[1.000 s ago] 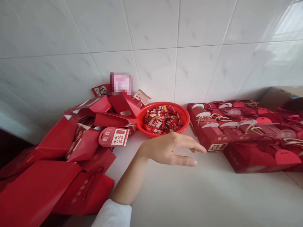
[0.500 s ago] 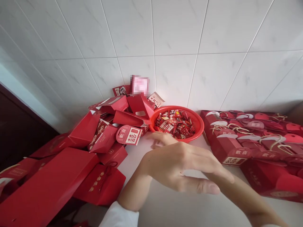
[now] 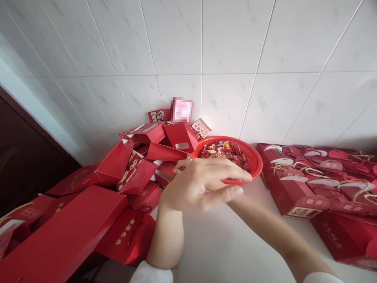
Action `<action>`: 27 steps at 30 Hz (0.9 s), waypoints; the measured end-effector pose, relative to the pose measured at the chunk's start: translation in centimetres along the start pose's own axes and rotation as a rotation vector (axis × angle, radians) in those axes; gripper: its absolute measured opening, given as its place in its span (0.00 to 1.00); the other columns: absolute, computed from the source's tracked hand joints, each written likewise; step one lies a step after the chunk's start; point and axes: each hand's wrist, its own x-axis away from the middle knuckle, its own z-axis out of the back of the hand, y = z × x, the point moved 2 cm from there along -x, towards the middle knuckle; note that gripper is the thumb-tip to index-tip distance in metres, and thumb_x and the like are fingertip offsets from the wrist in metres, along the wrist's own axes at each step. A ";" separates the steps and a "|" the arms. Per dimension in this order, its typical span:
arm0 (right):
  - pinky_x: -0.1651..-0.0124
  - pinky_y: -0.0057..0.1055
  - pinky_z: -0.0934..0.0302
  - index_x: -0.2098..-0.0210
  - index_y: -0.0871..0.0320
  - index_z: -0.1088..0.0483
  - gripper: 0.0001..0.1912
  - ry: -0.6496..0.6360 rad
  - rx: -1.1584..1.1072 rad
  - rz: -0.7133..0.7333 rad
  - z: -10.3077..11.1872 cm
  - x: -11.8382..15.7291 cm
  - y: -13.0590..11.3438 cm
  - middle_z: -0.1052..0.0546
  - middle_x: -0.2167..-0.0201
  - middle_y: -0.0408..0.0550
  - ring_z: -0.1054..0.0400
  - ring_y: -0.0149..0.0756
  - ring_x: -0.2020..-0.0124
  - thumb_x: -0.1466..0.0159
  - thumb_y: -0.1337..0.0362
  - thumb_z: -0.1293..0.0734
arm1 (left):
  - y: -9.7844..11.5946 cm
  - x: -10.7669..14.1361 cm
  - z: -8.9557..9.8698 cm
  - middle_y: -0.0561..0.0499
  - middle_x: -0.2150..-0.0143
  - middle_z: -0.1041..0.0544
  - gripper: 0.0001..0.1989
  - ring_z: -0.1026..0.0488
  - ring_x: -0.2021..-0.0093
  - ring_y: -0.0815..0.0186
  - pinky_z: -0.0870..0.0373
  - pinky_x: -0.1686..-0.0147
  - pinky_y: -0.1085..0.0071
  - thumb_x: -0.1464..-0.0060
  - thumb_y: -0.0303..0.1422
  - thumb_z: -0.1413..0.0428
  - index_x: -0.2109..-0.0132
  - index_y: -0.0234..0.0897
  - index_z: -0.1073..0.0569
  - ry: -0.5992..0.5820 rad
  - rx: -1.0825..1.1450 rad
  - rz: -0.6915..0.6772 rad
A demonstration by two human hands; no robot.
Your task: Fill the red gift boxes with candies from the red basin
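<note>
Arms crossed in front of me. My left hand (image 3: 200,182) is on top, palm down, fingers loosely stretched to the right, thumb a little apart; nothing visible in it. Its fingertips overlap the near rim of the red plastic basket (image 3: 259,163); touching or just above, I cannot tell. My right forearm (image 3: 265,232) passes beneath, so most of my right hand (image 3: 178,169) is covered. Only some fingertips show, past my left hand on the far side; whether they grip anything, I cannot tell.

Nearest those fingertips: a small red carton (image 3: 165,173) at the right edge of the loose pile, just beside the basket. Contact unclear. The pile leans in all directions, from a long red box (image 3: 67,232) to a red box with gold characters (image 3: 129,236) and a dark cord. Inside the basket, wrapped sweets (image 3: 222,151). To the right on the counter (image 3: 224,251), closed gift boxes (image 3: 300,192) in rows, some with twisted rope handles.

Step, as I judge it: getting hold of a carton from the pile. Next move seems to call for a light pinch on one carton wall, lifted free of its neighbours, with my left hand out of the way so the arms uncross without nudging the basket.
</note>
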 end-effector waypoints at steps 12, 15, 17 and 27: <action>0.66 0.29 0.34 0.70 0.60 0.24 0.13 -0.182 -0.545 -0.205 11.4 8.0 4.5 0.23 0.73 0.46 0.30 0.32 0.72 0.45 0.57 0.24 | -3.2 0.4 1.5 0.49 0.47 0.20 0.15 0.23 0.48 0.60 0.27 0.48 0.67 0.42 0.34 0.39 0.48 0.41 0.22 -0.182 -0.228 0.351; 0.67 0.28 0.34 0.71 0.60 0.23 0.12 -0.173 -0.553 -0.294 14.0 9.9 5.0 0.23 0.73 0.46 0.30 0.31 0.73 0.45 0.57 0.23 | -4.1 -0.1 -0.4 0.50 0.42 0.23 0.25 0.26 0.44 0.57 0.29 0.47 0.66 0.48 0.35 0.36 0.42 0.44 0.26 -0.449 -0.238 0.486; 0.66 0.28 0.34 0.71 0.60 0.23 0.13 -0.168 -0.546 -0.334 15.4 10.8 5.3 0.22 0.73 0.46 0.30 0.31 0.72 0.46 0.57 0.23 | -4.8 -0.3 -1.8 0.50 0.41 0.24 0.28 0.28 0.43 0.55 0.30 0.48 0.65 0.51 0.34 0.35 0.42 0.45 0.27 -0.590 -0.259 0.567; 0.64 0.31 0.33 0.68 0.59 0.25 0.09 -0.143 -0.265 -0.278 17.3 12.8 7.7 0.23 0.71 0.46 0.30 0.33 0.71 0.40 0.59 0.31 | -6.2 -2.1 -6.5 0.49 0.54 0.22 0.14 0.25 0.57 0.59 0.34 0.63 0.70 0.44 0.32 0.46 0.50 0.42 0.27 -0.818 -0.255 0.608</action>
